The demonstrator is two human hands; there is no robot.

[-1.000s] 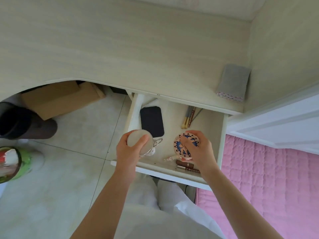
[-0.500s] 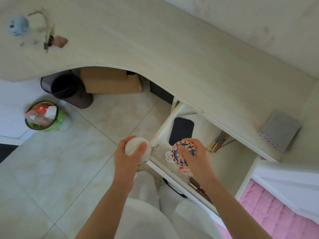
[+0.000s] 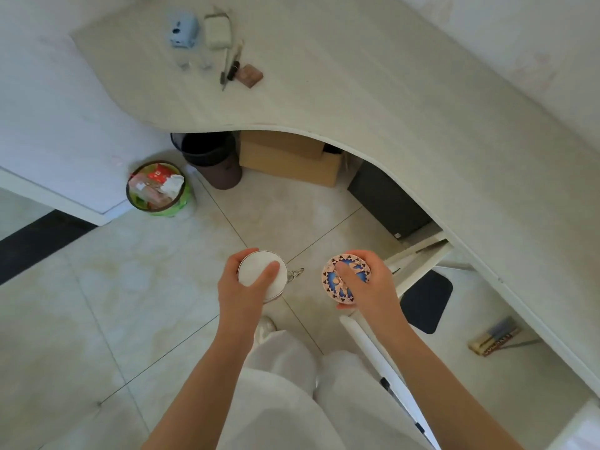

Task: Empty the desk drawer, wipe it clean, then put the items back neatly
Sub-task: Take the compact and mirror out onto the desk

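My left hand (image 3: 243,290) grips a round white compact (image 3: 256,271) with a small metal clasp, held over the floor. My right hand (image 3: 370,287) holds a round patterned blue-and-pink case (image 3: 341,284) just left of the open drawer (image 3: 367,345). Inside the drawer lie a black pad (image 3: 426,300) and a few pencils or brushes (image 3: 496,337). On the desk top (image 3: 357,102) at the far left sit a small blue device (image 3: 182,29), a white pouch (image 3: 217,30), pens (image 3: 229,68) and a brown block (image 3: 250,76).
Under the desk stand a dark bin (image 3: 211,157), a cardboard box (image 3: 289,157) and a black case (image 3: 388,198). A green-lined basket (image 3: 157,190) full of rubbish stands on the tiled floor. My white-trousered legs (image 3: 292,394) fill the bottom middle.
Both hands have lifted their round items out of the drawer and carried them left, over the floor. My view has swung left, bringing the items on the desk's far end into sight.
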